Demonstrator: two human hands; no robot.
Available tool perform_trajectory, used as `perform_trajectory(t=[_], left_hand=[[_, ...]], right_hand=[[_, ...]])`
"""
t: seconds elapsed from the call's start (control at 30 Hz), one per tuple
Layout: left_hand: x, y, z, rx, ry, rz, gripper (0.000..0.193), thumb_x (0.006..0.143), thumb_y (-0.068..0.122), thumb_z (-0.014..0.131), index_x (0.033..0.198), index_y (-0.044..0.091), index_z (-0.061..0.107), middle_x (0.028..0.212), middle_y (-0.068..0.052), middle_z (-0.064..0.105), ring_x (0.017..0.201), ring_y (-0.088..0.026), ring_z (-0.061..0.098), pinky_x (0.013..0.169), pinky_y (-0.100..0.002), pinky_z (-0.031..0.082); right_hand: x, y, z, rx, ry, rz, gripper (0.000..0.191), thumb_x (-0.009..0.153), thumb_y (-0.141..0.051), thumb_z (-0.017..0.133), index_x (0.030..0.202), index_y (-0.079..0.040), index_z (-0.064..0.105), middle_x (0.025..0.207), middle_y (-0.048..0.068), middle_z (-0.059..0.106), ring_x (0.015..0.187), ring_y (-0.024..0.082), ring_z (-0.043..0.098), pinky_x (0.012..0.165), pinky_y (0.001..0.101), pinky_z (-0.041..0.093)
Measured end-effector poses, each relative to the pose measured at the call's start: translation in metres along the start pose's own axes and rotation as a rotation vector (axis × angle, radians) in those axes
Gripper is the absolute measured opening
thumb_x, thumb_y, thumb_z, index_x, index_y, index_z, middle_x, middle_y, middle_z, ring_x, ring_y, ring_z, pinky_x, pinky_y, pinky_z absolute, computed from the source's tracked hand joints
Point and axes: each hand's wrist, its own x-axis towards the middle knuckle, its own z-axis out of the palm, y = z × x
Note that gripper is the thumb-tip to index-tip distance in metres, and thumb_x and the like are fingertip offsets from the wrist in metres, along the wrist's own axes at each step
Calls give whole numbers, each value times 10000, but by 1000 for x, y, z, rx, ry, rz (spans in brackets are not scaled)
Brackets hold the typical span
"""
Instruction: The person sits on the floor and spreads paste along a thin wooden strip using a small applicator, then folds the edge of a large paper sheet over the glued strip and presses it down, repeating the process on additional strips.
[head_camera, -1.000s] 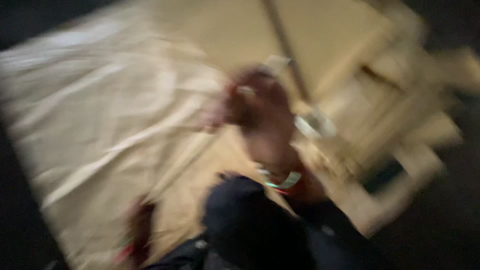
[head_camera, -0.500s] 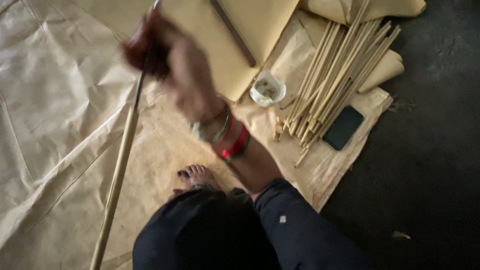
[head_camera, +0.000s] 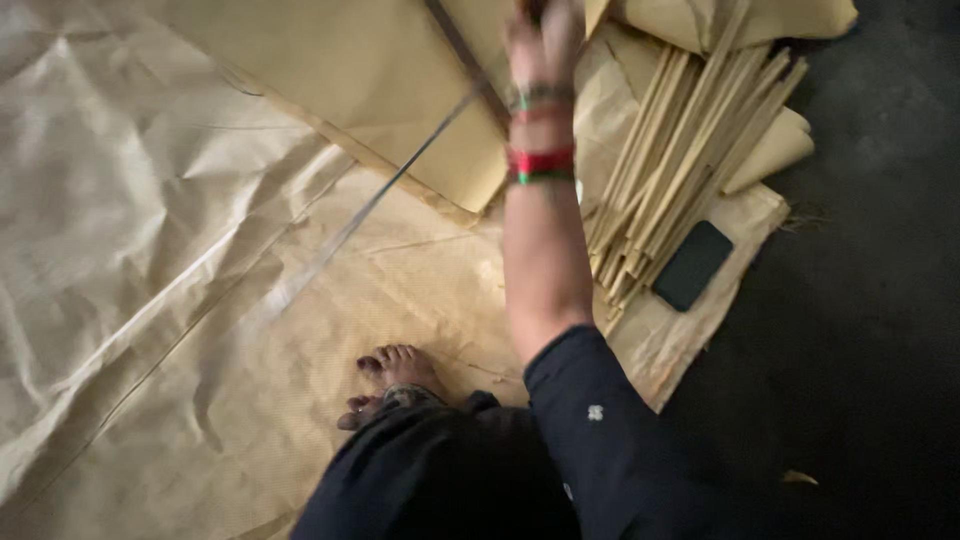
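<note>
My right hand (head_camera: 541, 38) reaches far forward at the top edge of the view, several bangles on its wrist. It is shut on one end of a long thin stick (head_camera: 400, 170), which slants down to the left above the brown paper and is blurred by motion. The hand hovers over a folded tan sheet (head_camera: 370, 80). Just right of my forearm lies a bundle of pale sticks (head_camera: 680, 160). My left hand is out of sight.
Crinkled brown paper (head_camera: 150, 280) covers the floor on the left and centre. A black phone (head_camera: 693, 265) lies on the paper's right corner beside the bundle. My bare foot (head_camera: 395, 372) rests on the paper. Dark bare floor (head_camera: 870, 300) is on the right.
My right hand has moved up and to the right, toward the top of the view, carrying the stick's end with it. The stick now slants more steeply and is blurred.
</note>
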Motion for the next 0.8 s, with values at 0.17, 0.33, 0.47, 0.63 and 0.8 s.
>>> perform_trajectory(t=[0.17, 0.33, 0.47, 0.63, 0.8], left_hand=[[17, 13, -18, 50, 2, 36, 552, 949, 84, 665, 1442, 287, 519, 1438, -48, 498, 1343, -285, 414, 1105, -541, 303], [24, 22, -30, 169, 23, 93, 592, 956, 95, 673, 1480, 316, 507, 1501, -35, 480, 1402, -275, 389, 1151, -550, 278], [50, 32, -57, 305, 141, 192, 624, 961, 103, 679, 1510, 339, 498, 1550, -24, 465, 1449, -268, 369, 1187, -557, 259], [129, 115, -86, 356, 498, 398, 664, 968, 114, 686, 1548, 367, 486, 1613, -11, 448, 1508, -258, 343, 1232, -566, 234], [164, 199, -64, -29, 578, 581, 716, 896, 27, 669, 1530, 309, 491, 1622, -55, 428, 1529, -274, 315, 1231, -583, 214]], right_hand=[[-89, 101, -110, -82, -144, -200, 301, 1138, -326, 461, 966, -119, 595, 798, 15, 607, 720, 148, 591, 696, 318, 519], [-196, 169, -192, -727, -50, -112, 921, 951, -223, 698, 1655, -57, 128, 1432, 185, 411, 1065, 220, 461, 914, 374, 458], [-244, 112, -189, -1000, -760, -81, 738, 937, -182, 653, 1554, -67, 264, 1288, 140, 489, 981, 192, 519, 830, 343, 487], [-271, 20, -245, -1146, -1115, 207, 536, 919, -129, 596, 1428, -80, 433, 1109, 82, 586, 876, 158, 590, 726, 305, 522], [-258, -93, -362, -912, -45, -340, 405, 902, -77, 539, 1301, -94, 603, 930, 25, 682, 771, 123, 662, 622, 267, 558]])
